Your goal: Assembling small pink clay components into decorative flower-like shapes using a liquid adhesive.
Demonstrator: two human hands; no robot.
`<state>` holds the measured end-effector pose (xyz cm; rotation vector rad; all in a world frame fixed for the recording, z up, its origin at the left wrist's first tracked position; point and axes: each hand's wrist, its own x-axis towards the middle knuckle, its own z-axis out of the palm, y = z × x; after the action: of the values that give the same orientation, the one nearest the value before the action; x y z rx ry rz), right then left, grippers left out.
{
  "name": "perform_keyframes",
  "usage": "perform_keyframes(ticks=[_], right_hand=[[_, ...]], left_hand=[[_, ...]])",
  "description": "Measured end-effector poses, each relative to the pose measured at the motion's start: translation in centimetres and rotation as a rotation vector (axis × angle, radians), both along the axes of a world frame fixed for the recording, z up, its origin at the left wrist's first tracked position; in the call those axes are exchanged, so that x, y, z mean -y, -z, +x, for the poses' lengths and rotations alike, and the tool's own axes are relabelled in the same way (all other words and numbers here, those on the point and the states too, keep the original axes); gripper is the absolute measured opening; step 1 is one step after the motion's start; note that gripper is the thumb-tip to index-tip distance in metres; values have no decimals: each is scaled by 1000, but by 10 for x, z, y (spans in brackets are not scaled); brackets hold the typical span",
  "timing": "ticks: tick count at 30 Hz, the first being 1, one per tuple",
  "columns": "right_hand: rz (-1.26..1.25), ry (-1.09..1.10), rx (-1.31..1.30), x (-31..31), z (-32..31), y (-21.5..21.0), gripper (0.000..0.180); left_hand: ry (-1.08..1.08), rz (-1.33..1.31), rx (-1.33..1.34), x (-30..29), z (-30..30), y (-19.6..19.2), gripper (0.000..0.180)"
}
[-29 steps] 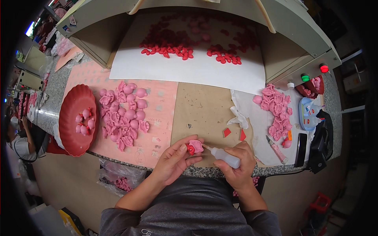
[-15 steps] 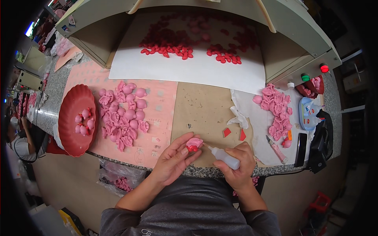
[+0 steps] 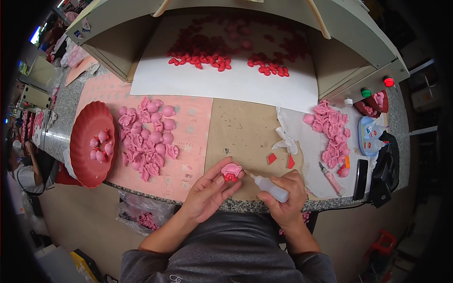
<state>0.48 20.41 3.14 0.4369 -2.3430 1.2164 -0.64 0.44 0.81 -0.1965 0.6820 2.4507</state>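
Since a second ago, the glue bottle (image 3: 270,187) tip has drawn closer to the pink piece (image 3: 231,171) — pinched in my left hand (image 3: 207,194) over the near tabletop (image 3: 245,137) edge. My right hand (image 3: 286,200) wraps the bottle; squeezing hard could flood it.

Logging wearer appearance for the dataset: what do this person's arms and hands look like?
Both hands, left hand and right hand, are bare, with no gloves. Forearms are uncovered; dark grey sleeves start near the elbows. No rings or watch are discernible.
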Motion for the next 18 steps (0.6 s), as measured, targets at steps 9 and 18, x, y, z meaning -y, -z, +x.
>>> perform_keyframes(ticks=[9, 18], right_hand=[[-43, 5, -27, 1, -3, -1, 46], [-14, -11, 21, 3, -2, -3, 42]], left_hand=[[3, -15, 2, 0, 0, 1, 47], [23, -30, -26, -1, 1, 1, 45]])
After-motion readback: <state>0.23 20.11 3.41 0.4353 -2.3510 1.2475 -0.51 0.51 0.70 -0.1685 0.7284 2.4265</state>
